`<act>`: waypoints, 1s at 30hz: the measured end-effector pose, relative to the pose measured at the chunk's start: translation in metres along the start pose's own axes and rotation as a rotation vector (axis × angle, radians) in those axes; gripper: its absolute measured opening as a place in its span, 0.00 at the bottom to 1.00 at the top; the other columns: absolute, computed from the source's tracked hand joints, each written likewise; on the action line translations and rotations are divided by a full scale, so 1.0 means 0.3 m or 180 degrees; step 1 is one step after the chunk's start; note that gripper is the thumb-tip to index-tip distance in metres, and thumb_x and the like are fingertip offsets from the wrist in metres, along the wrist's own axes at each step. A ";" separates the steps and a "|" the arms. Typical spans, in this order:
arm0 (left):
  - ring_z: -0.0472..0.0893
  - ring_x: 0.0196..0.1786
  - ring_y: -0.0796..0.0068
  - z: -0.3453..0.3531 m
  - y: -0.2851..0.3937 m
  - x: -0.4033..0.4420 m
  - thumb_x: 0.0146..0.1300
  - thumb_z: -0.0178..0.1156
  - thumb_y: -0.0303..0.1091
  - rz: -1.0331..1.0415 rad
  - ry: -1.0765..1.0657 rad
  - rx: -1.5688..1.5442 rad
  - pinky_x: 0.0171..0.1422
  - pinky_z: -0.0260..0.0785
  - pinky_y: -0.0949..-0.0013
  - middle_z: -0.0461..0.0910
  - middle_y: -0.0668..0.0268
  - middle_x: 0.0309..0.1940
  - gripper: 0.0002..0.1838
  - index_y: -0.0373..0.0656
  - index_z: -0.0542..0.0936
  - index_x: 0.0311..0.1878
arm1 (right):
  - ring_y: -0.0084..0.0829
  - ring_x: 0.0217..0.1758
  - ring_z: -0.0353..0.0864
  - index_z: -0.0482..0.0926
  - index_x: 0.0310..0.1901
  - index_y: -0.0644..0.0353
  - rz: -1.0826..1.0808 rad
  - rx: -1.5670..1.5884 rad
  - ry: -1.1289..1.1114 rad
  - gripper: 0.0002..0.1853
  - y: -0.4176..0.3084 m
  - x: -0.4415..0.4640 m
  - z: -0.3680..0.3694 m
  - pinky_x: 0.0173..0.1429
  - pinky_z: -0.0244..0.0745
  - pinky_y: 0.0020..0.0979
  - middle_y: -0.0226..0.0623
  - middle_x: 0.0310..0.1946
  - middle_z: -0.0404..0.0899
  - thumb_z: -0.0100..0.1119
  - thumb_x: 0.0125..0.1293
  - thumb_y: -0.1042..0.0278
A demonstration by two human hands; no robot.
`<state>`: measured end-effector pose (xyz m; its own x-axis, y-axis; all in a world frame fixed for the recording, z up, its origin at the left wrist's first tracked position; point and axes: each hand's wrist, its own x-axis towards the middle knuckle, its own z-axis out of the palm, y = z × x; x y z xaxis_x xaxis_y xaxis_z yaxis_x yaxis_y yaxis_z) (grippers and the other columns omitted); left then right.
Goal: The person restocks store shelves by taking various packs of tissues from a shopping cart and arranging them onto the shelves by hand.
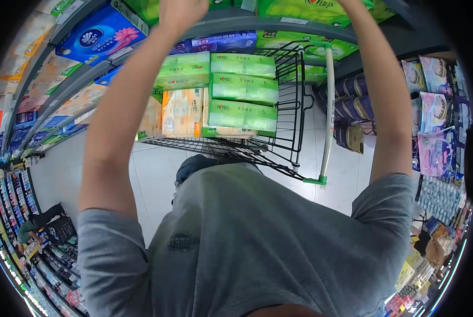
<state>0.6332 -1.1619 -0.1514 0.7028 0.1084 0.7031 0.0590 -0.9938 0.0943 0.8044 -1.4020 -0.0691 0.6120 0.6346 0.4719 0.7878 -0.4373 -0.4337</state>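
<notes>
My left hand [184,10] is raised at the top edge, in front of a shelf with green tissue packs [300,11]. Its fingers are cut off or too unclear to read. My right forearm [380,68] reaches up to the same shelf on the right, and the hand itself lies beyond the frame. Between my arms stands a black wire shopping cart [290,113] with a pale handle [329,105]. Several green tissue packs [244,87] are stacked in it, beside and above orange-and-cream packs [182,113].
A blue Vinda tissue pack [101,34] sits on the left shelf, and purple packs [223,41] lie behind the cart. Hanging packs [434,116] line the right side. A person in dark clothes [35,224] crouches by the lower-left shelves. Pale floor tiles [152,185] surround the cart.
</notes>
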 end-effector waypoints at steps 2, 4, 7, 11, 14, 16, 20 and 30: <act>0.79 0.46 0.49 0.030 -0.040 -0.300 0.55 0.60 0.32 0.0203 -0.0357 -0.0387 0.50 0.73 0.54 0.79 0.50 0.45 0.17 0.36 0.76 0.47 | 0.37 0.45 0.82 0.76 0.50 0.68 0.0692 -0.0001 0.0117 0.23 0.149 -0.227 0.045 0.51 0.74 0.32 0.49 0.39 0.82 0.65 0.56 0.62; 0.79 0.46 0.50 0.040 -0.110 -0.700 0.58 0.58 0.38 -0.0933 -0.1797 -0.0281 0.51 0.72 0.52 0.78 0.50 0.41 0.16 0.38 0.79 0.45 | 0.47 0.51 0.80 0.78 0.48 0.65 0.0818 -0.0913 0.0186 0.26 0.435 -0.485 0.116 0.54 0.73 0.39 0.53 0.45 0.80 0.66 0.56 0.52; 0.76 0.52 0.48 -0.073 -0.197 -1.251 0.63 0.57 0.49 -0.1899 -0.3165 0.0161 0.57 0.67 0.50 0.76 0.50 0.49 0.21 0.43 0.78 0.51 | 0.61 0.58 0.70 0.67 0.57 0.69 0.2037 -0.1208 0.0104 0.37 0.419 -0.993 0.134 0.59 0.67 0.51 0.65 0.48 0.73 0.64 0.55 0.48; 0.59 0.72 0.52 -0.228 -0.176 -1.563 0.61 0.57 0.56 -0.2148 -0.3746 0.0390 0.69 0.55 0.43 0.49 0.57 0.74 0.37 0.57 0.60 0.71 | 0.56 0.41 0.82 0.76 0.48 0.67 0.4496 0.0377 -0.0872 0.34 0.212 -1.401 0.169 0.46 0.75 0.51 0.58 0.31 0.81 0.39 0.69 0.37; 0.49 0.76 0.53 -0.239 -0.151 -1.585 0.60 0.58 0.56 -0.2778 -0.3546 -0.0420 0.72 0.50 0.44 0.41 0.58 0.76 0.42 0.62 0.51 0.74 | 0.57 0.34 0.81 0.74 0.42 0.62 0.3404 -0.1331 -0.0463 0.30 0.104 -1.568 0.239 0.36 0.74 0.52 0.55 0.28 0.81 0.37 0.70 0.38; 0.45 0.76 0.50 -0.222 -0.147 -1.570 0.59 0.60 0.54 -0.2360 -0.3909 0.0391 0.74 0.47 0.44 0.40 0.56 0.76 0.44 0.62 0.50 0.75 | 0.58 0.34 0.81 0.73 0.40 0.61 0.3379 -0.1407 -0.0337 0.29 0.082 -1.594 0.262 0.37 0.74 0.53 0.55 0.29 0.81 0.38 0.70 0.38; 0.43 0.77 0.50 -0.230 -0.177 -1.576 0.55 0.65 0.50 -0.2206 -0.4165 0.0373 0.75 0.47 0.47 0.38 0.55 0.76 0.50 0.60 0.45 0.76 | 0.58 0.36 0.81 0.73 0.38 0.60 0.3406 -0.1462 -0.0119 0.28 0.014 -1.638 0.263 0.40 0.73 0.54 0.55 0.30 0.81 0.39 0.70 0.38; 0.42 0.77 0.49 -0.296 -0.242 -1.765 0.48 0.70 0.43 -0.1676 -0.3469 0.0052 0.76 0.46 0.51 0.33 0.48 0.75 0.58 0.54 0.39 0.76 | 0.61 0.38 0.79 0.73 0.39 0.62 0.3630 -0.1576 0.0410 0.30 -0.240 -1.903 0.328 0.41 0.72 0.56 0.58 0.32 0.80 0.36 0.71 0.38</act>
<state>0.1939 -1.1450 -0.4680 0.8181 0.4296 -0.3823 0.5209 -0.8353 0.1759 0.3915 -1.6701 -0.3828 0.9427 -0.3180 0.1012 -0.2712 -0.9069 -0.3225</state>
